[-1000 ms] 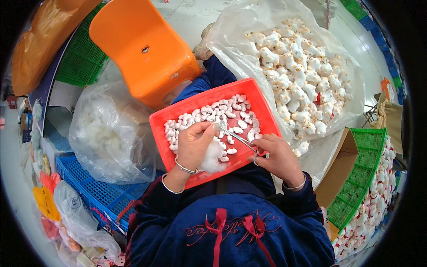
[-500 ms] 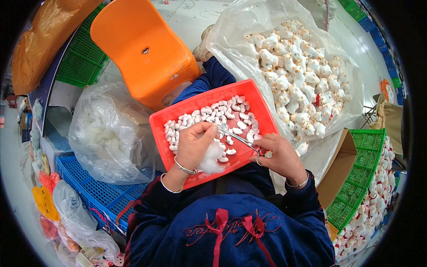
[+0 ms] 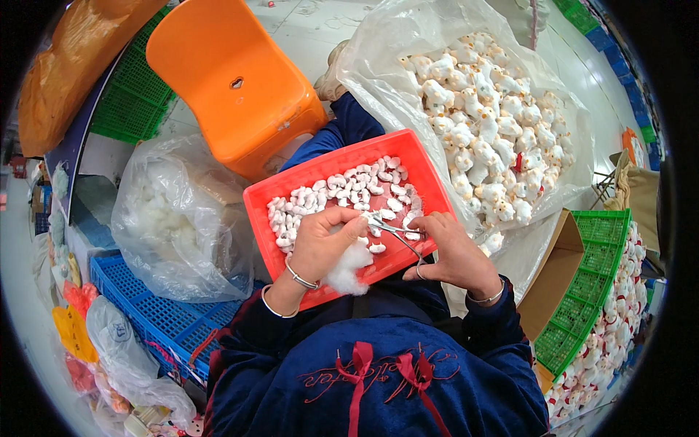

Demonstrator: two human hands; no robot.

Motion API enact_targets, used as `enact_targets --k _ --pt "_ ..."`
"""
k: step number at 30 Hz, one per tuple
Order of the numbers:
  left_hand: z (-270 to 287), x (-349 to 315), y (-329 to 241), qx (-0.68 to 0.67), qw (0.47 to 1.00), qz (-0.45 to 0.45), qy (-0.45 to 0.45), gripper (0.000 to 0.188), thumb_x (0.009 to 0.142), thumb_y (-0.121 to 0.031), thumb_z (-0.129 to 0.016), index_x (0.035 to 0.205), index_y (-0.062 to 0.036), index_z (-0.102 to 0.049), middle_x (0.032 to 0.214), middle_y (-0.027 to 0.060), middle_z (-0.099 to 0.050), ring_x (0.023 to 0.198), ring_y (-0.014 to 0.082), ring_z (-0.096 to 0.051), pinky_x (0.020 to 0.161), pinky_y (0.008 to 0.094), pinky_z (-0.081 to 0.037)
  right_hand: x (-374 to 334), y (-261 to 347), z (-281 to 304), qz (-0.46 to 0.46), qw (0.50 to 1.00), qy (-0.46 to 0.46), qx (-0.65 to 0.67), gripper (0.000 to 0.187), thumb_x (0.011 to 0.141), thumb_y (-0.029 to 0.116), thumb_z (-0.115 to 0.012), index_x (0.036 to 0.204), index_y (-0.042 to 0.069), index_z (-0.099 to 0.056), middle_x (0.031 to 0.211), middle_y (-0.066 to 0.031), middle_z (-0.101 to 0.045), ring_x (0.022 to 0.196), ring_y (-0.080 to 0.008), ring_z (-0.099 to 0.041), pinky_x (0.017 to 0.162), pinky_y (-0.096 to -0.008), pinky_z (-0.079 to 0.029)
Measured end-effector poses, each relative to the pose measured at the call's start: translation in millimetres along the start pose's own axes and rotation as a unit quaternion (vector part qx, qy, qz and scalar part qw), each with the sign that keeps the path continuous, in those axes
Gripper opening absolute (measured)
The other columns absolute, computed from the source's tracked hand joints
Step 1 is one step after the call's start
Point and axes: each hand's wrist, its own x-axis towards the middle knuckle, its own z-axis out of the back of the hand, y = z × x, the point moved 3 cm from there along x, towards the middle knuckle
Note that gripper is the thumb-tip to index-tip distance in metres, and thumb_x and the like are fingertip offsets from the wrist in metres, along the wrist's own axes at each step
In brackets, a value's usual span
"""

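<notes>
On my lap, tilted, rests a red plastic tray (image 3: 431,175) with many small white stuffed pieces (image 3: 306,200) in it. My left hand (image 3: 320,244) is closed, thumb and forefinger pinching a small white piece (image 3: 368,219). A tuft of white stuffing (image 3: 348,269) hangs under that palm, over the tray's near edge. My right hand (image 3: 455,251) has metal forceps (image 3: 397,230), thumb and a finger at the ring handles, which stand apart. The forceps' tips meet the piece at my left fingertips; whether they are inside it is hidden.
An orange plastic chair (image 3: 240,95) stands beyond the tray. To the left, a clear bag of stuffing (image 3: 171,218) sits by a blue crate (image 3: 138,291). On the right lie a big bag of white plush toys (image 3: 488,131), a cardboard box (image 3: 550,277) and a green crate (image 3: 590,284).
My right hand has spread its fingers, parting the forceps' handles. Both hands have shifted slightly, the left one a little to the right and nearer me.
</notes>
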Motion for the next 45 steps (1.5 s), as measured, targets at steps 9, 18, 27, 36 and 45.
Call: enact_targets --k 9,18,27,36,45 --pt "4.6 0.5 -0.8 -0.031 0.999 0.033 0.012 0.014 0.100 -0.014 -0.069 0.100 -0.0025 -0.075 0.086 0.0002 -0.073 0.077 0.0051 -0.064 0.070 0.0218 -0.052 -3.7 -11.2 -0.2 -0.068 0.987 0.102 0.106 0.036 0.076 0.020 -0.086 0.106 0.003 -0.073 0.089 -0.0134 -0.069 0.079 -0.0288 -0.068 0.071 -0.0388 -0.053" --pt "6.8 0.5 -2.3 -0.024 1.000 -0.007 -0.002 0.014 0.100 -0.014 -0.068 0.100 -0.0014 -0.075 0.087 0.0011 -0.073 0.078 0.0054 -0.063 0.070 0.0216 -0.051 -4.2 -13.5 0.1 -0.060 0.987 0.103 0.110 0.038 0.077 0.021 -0.086 0.109 0.003 -0.074 0.091 -0.0148 -0.069 0.085 -0.0300 -0.068 0.074 -0.0400 -0.054" --pt "5.7 1.7 -0.1 0.019 0.998 -0.025 0.047 0.016 0.100 -0.013 -0.069 0.103 0.0007 -0.075 0.087 0.0002 -0.072 0.078 0.0050 -0.063 0.070 0.0222 -0.052 -4.6 -13.5 -0.2 -0.049 0.986 0.120 0.104 0.037 0.079 0.023 -0.085 0.108 0.003 -0.073 0.092 -0.0146 -0.069 0.090 -0.0298 -0.068 0.077 -0.0400 -0.053" --pt "13.2 5.5 7.8 -0.060 0.995 0.014 0.074 0.016 0.100 -0.016 -0.070 0.098 -0.0002 -0.074 0.085 -0.0008 -0.070 0.076 0.0053 -0.061 0.068 0.0222 -0.050 -3.8 -14.0 -1.6 -0.064 0.971 0.158 0.169 0.035 0.079 0.023 -0.086 0.104 0.002 -0.073 0.083 -0.0104 -0.065 0.080 -0.0271 -0.063 0.071 -0.0376 -0.050" --pt "21.4 8.9 15.8 -0.097 0.980 0.131 0.115 0.015 0.096 -0.013 -0.075 0.106 -0.0025 -0.075 0.094 0.0011 -0.074 0.082 0.0073 -0.068 0.074 0.0239 -0.056 -12.8 -26.8 -9.6 -0.080 0.961 0.153 0.216 0.049 0.073 0.024 -0.094 0.111 0.001 -0.075 0.085 -0.0097 -0.068 0.079 -0.0210 -0.066 0.072 -0.0332 -0.052"
